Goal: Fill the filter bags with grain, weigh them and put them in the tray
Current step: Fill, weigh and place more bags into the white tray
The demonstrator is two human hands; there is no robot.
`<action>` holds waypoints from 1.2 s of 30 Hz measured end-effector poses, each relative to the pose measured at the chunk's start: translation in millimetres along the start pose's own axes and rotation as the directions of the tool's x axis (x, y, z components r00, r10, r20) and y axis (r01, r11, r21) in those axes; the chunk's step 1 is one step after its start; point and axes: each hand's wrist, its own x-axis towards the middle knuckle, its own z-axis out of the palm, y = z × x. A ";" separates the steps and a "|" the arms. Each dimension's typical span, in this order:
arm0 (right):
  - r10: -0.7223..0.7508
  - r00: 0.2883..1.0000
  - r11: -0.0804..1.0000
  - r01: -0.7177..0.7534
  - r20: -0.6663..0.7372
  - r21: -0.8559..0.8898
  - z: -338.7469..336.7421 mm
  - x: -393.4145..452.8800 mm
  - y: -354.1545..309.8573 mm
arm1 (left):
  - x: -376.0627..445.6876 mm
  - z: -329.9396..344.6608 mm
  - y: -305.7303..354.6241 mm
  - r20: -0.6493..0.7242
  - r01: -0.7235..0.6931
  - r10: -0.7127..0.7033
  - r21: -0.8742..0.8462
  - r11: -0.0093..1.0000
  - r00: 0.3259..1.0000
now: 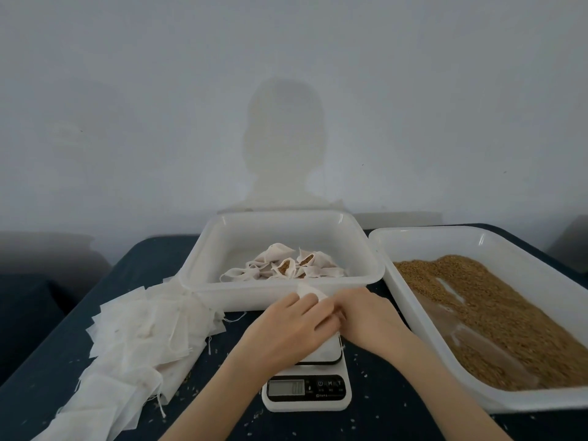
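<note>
Empty bags [136, 338]: a loose white pile at 9 o'clock on the dark table [381, 393], strings trailing. Left hand [296, 323]: fingers curled over a bag [310, 292] above the scale [307, 388], pinching it against the right hand. Tray [203, 265]: white, at 12 o'clock, just beyond the hands, holding a heap of filled bags [283, 265], some gaping to show brown grain. Scale: at 6 o'clock from the tray, its platform mostly hidden under the hands; display unreadable. Right hand [369, 316]: closed on the same bag, fingertips meeting those of the left. Grain tray [477, 399]: at 3 o'clock, its grain [496, 300] heaped toward the far right side, bare floor showing near the hands. Stray grains dot the table
</note>
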 end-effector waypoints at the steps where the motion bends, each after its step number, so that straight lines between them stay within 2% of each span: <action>1: 0.005 1.000 0.999 -0.005 0.005 0.035 -2.0 -0.7 -0.6 | -2.7 2.4 0.0 -0.028 0.027 -0.027 -0.016 1.000 0.999; 3: 0.004 1.000 0.992 -0.005 0.015 0.123 -5.8 -3.6 -1.9 | -9.1 9.1 0.0 -0.051 0.142 -0.148 -0.112 0.984 0.988; 4: -0.004 0.999 0.987 -0.002 0.035 0.159 -7.6 -4.9 -2.5 | -14.0 13.4 1.2 -0.020 0.228 -0.238 -0.207 0.951 0.971; 6: -0.032 0.994 0.976 0.009 0.103 0.216 -10.9 -7.6 -4.3 | -24.2 19.2 2.6 0.159 0.444 -0.418 -0.440 0.781 0.894; 8: -0.077 0.988 0.956 0.035 0.132 0.292 -13.2 -10.8 -6.6 | -29.8 23.6 3.6 0.349 0.580 -0.464 -0.530 0.619 0.814; 11: -0.105 0.990 0.936 0.067 0.093 0.345 -16.3 -14.4 -8.2 | -30.6 32.6 6.9 0.397 0.608 -0.461 -0.532 0.590 0.794; 15: -0.104 0.992 0.964 0.084 0.068 0.253 -17.7 -19.0 -9.4 | -29.5 42.3 7.3 0.440 0.700 -0.552 -0.535 0.473 0.709; 19: -0.075 0.993 0.989 0.086 -0.086 0.124 -15.3 -21.8 -7.8 | -28.3 45.6 11.0 0.446 0.723 -0.604 -0.597 0.349 0.660; 21: -0.038 0.989 0.972 0.071 -0.146 0.226 -13.3 -23.4 -8.6 | -24.7 45.8 13.5 0.457 0.728 -0.617 -0.616 0.300 0.641; 25: 0.056 0.980 0.856 0.051 -0.190 0.514 -10.5 -27.3 -9.5 | -21.4 50.2 16.9 0.479 0.748 -0.618 -0.597 0.291 0.623; 28: 0.085 0.959 0.805 0.094 -0.271 0.586 -11.1 -27.9 -11.8 | -21.2 55.8 18.8 0.481 0.752 -0.614 -0.582 0.310 0.625; 31: -0.004 0.964 0.822 0.154 -0.265 0.547 -12.2 -29.5 -15.1 | -18.0 58.6 20.5 0.512 0.779 -0.606 -0.532 0.332 0.609; 32: -0.029 0.964 0.864 0.157 -0.265 0.478 -11.5 -30.4 -14.8 | -17.4 58.7 21.1 0.514 0.781 -0.605 -0.524 0.341 0.609; 34: -0.086 0.957 0.961 0.153 -0.277 0.231 -10.2 -31.5 -13.8 | -15.9 56.1 21.6 0.513 0.778 -0.603 -0.532 0.335 0.611; 35: -0.100 0.956 0.976 0.148 -0.274 0.159 -10.5 -32.1 -12.8 | -14.8 54.1 21.4 0.517 0.779 -0.603 -0.539 0.322 0.607; 36: -0.083 0.963 0.978 0.128 -0.257 0.164 -11.9 -32.4 -11.7 | -13.3 52.0 20.6 0.514 0.776 -0.606 -0.548 0.313 0.607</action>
